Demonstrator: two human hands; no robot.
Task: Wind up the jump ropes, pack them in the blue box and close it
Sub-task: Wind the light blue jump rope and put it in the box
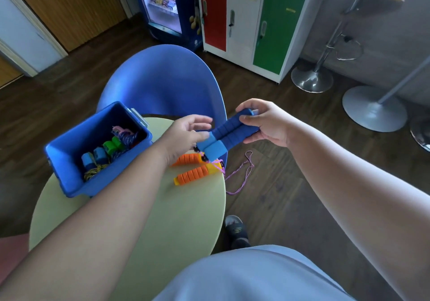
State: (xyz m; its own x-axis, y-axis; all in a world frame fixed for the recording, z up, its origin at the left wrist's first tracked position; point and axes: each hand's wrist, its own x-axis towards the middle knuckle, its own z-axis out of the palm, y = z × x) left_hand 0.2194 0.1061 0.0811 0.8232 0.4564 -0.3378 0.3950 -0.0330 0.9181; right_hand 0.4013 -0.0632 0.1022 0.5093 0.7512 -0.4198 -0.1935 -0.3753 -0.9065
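My right hand [265,124] pinches the far end of two blue handles [229,133] between fingers [250,120] and thumb, holding them side by side in the air. My left hand [186,135] has loosely spread fingers by their pale ends and grips nothing. Below, two orange handles [192,175] lie on the counter [174,219], and one pink rope [242,175] trails to the floor. The open box [69,184] beside them holds wound ropes [109,154]: I count two blue ends, two green, one pink.
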